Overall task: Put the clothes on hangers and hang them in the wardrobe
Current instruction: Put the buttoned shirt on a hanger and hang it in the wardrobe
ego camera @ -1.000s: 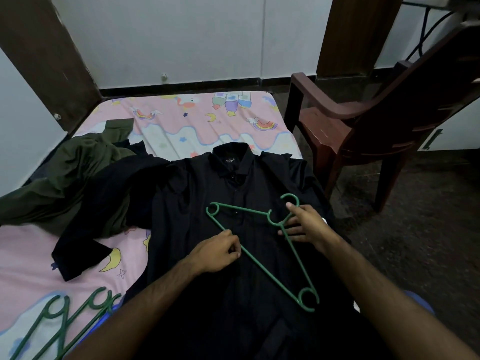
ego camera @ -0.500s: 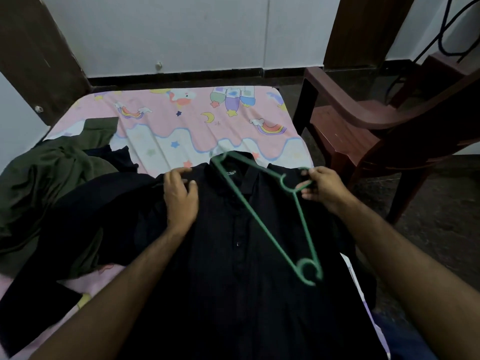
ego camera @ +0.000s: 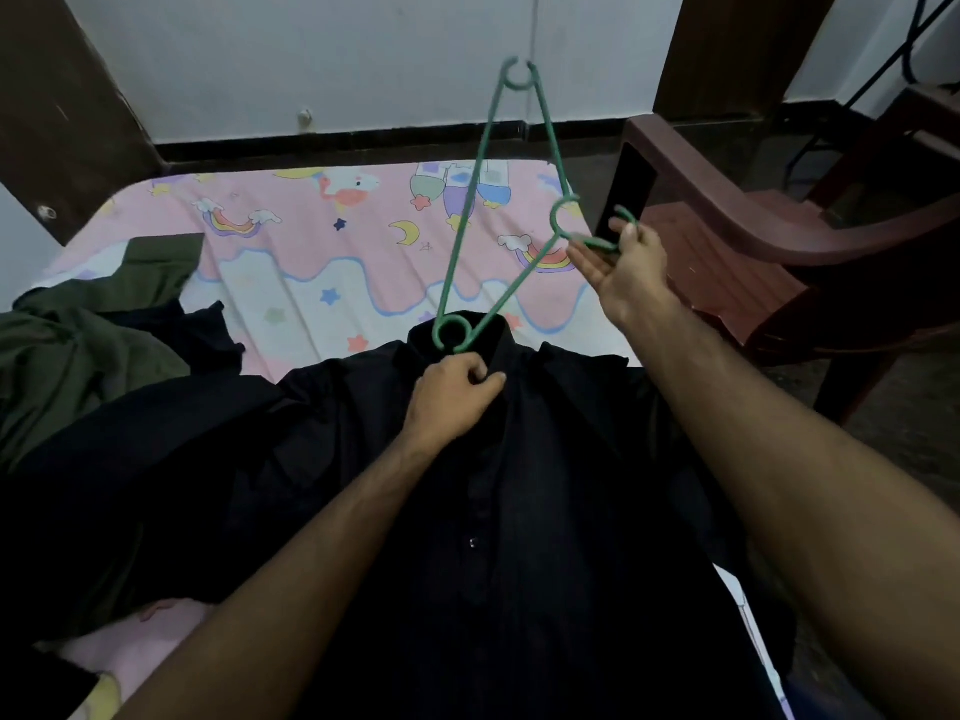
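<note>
Black button-up shirt (ego camera: 519, 511): my left hand (ego camera: 452, 397) is pinching its collar while my right hand (ego camera: 626, 272) is gripping the green plastic hanger (ego camera: 467, 200).

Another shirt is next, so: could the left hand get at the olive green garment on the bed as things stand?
Probably, once freed. The left hand now grips the black shirt at its collar, and the olive green garment lies uncovered to its left on the bed, nothing between them.

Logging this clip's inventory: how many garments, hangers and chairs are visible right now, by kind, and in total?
Garments: 2, the black shirt and the olive green garment (a dark piece beside it may be another)
Hangers: 1, the green hanger
Chairs: 1, the brown chair
Total: 4
</note>
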`<state>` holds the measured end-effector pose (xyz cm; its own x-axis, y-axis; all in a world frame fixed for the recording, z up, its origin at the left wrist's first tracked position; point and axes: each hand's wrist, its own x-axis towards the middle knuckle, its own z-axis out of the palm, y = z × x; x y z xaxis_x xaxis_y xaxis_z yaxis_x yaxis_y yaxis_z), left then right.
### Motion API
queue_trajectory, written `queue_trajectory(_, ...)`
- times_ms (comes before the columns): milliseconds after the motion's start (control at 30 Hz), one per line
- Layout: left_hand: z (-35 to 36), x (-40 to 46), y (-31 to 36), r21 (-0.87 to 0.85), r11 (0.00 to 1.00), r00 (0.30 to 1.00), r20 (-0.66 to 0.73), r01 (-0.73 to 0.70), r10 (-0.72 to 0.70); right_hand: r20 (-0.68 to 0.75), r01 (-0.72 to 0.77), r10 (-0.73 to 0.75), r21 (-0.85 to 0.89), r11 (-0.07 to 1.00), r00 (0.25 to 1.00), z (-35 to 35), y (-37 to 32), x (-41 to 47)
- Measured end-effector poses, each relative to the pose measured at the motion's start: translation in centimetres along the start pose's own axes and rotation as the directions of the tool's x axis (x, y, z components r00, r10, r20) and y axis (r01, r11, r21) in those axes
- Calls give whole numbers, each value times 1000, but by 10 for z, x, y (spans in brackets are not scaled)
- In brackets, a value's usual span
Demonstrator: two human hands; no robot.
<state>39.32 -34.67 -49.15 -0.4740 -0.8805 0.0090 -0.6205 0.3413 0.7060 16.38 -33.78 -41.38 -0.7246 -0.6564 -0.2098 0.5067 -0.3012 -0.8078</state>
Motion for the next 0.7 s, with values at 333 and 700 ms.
queue_trajectory(333, -12, -17, 39, -495, 869, 995, 93, 9, 42, 379, 313, -73, -624, 716, 922, 99, 5, -8)
queue_trajectory(700, -28, -42, -8, -407, 876, 966, -125, -259, 227, 574, 556, 281, -818, 149, 769, 64, 15, -21)
